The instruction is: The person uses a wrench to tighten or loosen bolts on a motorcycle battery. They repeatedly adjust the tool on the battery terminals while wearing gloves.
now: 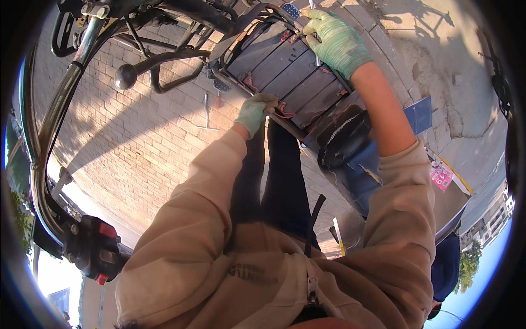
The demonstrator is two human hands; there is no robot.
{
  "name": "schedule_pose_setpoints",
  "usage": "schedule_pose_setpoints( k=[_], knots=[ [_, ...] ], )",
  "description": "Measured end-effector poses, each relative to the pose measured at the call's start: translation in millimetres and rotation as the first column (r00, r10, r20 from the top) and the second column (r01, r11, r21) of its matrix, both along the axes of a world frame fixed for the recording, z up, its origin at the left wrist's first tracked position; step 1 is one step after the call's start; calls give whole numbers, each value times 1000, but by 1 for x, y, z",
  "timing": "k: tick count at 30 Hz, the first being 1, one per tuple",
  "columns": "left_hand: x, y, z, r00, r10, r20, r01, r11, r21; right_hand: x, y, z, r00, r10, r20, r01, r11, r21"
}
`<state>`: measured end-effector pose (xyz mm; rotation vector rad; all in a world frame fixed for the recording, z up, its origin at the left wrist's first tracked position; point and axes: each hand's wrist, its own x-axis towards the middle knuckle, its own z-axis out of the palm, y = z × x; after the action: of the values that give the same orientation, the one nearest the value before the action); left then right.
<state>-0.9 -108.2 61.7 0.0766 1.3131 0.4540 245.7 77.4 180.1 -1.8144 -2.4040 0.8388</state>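
My right hand (pixel 335 46), in a green knit work glove, is closed around a slim metal rod-shaped tool (pixel 318 60). Part of the rod shows above the fingers and part below, over the far right edge of an open battery compartment (pixel 298 133). Inside it, dark grey batteries (pixel 290 71) sit side by side, with reddish wires (pixel 285 111) at their ends. My left hand (pixel 253 113), gloved alike, is at the compartment's near left edge with its fingers curled together. What they pinch, if anything, is too small to tell.
A T-shaped metal tool (pixel 206 112) lies on the brick paving beside a small red-handled tool (pixel 217 101). A torn black seat (pixel 348 142) adjoins the compartment. Left are a ball-topped lever (pixel 126 77), chrome handlebar (pixel 41 126) and switch block (pixel 96 248).
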Motion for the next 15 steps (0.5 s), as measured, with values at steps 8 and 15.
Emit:
schedule_pose_setpoints(
  k=[8, 15],
  knots=[
    [-44, 95, -28, 978, 155, -142, -127, 974, 185, 7, 18, 3, 972, 184, 145, -166, 978, -129],
    [-52, 172, -13, 989, 128, -72, -107, 964, 245, 18, 5, -6, 1000, -6, -9, 7, 991, 137]
  ],
)
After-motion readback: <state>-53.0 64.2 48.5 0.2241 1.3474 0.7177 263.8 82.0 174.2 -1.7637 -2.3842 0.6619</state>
